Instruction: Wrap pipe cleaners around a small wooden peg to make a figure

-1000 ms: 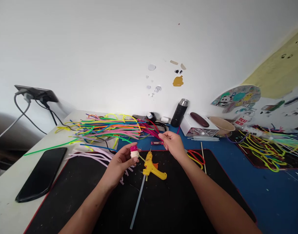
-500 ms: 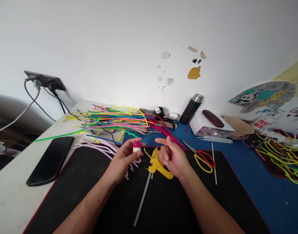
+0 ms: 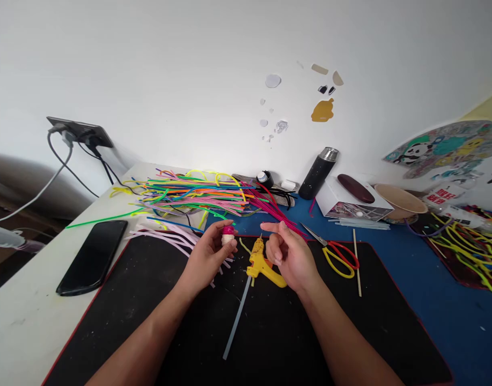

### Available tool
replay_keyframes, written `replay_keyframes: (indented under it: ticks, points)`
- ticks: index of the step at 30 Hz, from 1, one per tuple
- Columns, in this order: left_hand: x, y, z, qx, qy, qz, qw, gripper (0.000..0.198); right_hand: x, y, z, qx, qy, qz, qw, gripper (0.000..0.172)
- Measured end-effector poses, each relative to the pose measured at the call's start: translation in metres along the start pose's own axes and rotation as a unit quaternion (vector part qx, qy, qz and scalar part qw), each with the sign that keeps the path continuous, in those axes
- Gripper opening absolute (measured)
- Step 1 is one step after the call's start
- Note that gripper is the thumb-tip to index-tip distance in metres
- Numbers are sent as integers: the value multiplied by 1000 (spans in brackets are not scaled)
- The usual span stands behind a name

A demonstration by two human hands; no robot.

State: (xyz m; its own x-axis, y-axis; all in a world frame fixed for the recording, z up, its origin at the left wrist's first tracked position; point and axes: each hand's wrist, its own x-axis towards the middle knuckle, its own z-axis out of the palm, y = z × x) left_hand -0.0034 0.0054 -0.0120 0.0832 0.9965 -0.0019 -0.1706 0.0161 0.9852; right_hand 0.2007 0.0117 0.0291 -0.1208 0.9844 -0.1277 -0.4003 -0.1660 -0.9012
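Note:
My left hand (image 3: 211,252) is closed, pinching a small round piece with a magenta top and a cream-white lower part (image 3: 228,234) upright between thumb and fingers. My right hand (image 3: 292,252) is raised just right of it, thumb against the index finger, which points left, and the other fingers curled. Whether anything is in its pinch cannot be made out. Between the hands lies a yellow glue gun (image 3: 257,262), its nozzle pointing away and its handle partly below my right hand. A pale glue stick (image 3: 237,321) sticks out of its back. Both hands are apart.
On the black mat (image 3: 149,321), scissors (image 3: 334,254) and a wooden stick (image 3: 357,262) lie to the right. Colourful pipe cleaners (image 3: 197,193) are heaped behind, with lilac ones (image 3: 169,236) nearer. A phone (image 3: 93,257) lies left; a black flask (image 3: 318,174) and white box (image 3: 350,198) stand behind.
The whole view has shifted slightly. My left hand still holds the magenta and white piece, turned a little. The right hand keeps nearly the same pose, a bit farther from the glue gun's nozzle.

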Motion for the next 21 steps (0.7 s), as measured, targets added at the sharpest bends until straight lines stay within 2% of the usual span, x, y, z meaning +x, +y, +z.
replay_keyframes:
  ticks: [4,13,17,21]
  points:
    - [1,-5,0,18,-4,4,1000,52,3,6,5,6,3,-25,1000,43]
    - [2,-6,1,-53,-26,-16,998,58,-5,17,-1,4,9,-40,999,42]
    - [0,-6,1,55,-10,3,998,52,-9,19,0,-4,3,-28,1000,41]
    - [-2,-3,1,197,13,43,979,47,-11,24,-1,-15,-12,-23,1000,37]
